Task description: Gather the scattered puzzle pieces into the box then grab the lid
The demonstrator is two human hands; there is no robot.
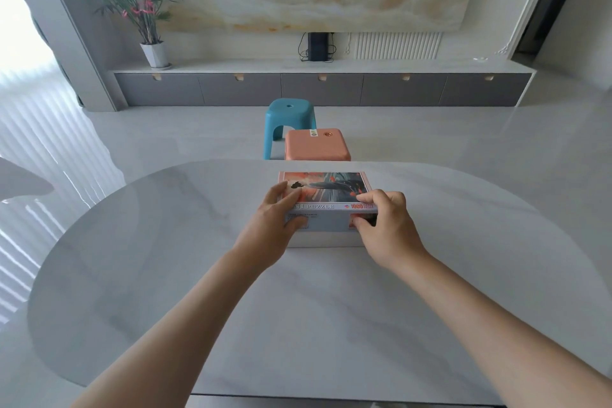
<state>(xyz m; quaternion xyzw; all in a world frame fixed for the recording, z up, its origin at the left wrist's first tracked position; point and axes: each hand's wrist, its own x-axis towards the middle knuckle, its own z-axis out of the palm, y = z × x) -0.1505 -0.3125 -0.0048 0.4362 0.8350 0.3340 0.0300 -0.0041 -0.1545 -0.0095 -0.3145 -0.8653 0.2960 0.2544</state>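
A puzzle box (326, 223) stands on the white marble tabletop (205, 291), close to the middle of its far edge and well apart from the near edge. Its lid (328, 187), printed with an orange and dark grey picture, lies on top of the box, and the lid's near side strip carries the words "PUZZLE" and "1000". Both hands are on the box's near side, 1 at each corner. The left hand (276, 217) lays its fingers over the lid's near-left corner with the thumb pressed against the front wall below, so its grip pinches the lid there. The right hand (387, 220) curls its fingers over the lid's near-right corner and its thumb meets the front just under the strip, a narrow grip holding the lid. A dark gap shows under the strip beside the right thumb; whether the lid is fully seated cannot be told. Past the far edge stand an orange stool (318, 144) and, just behind it, a blue stool (288, 117). A potted plant (145, 10) stands on the low cabinet (324, 88) along the wall.
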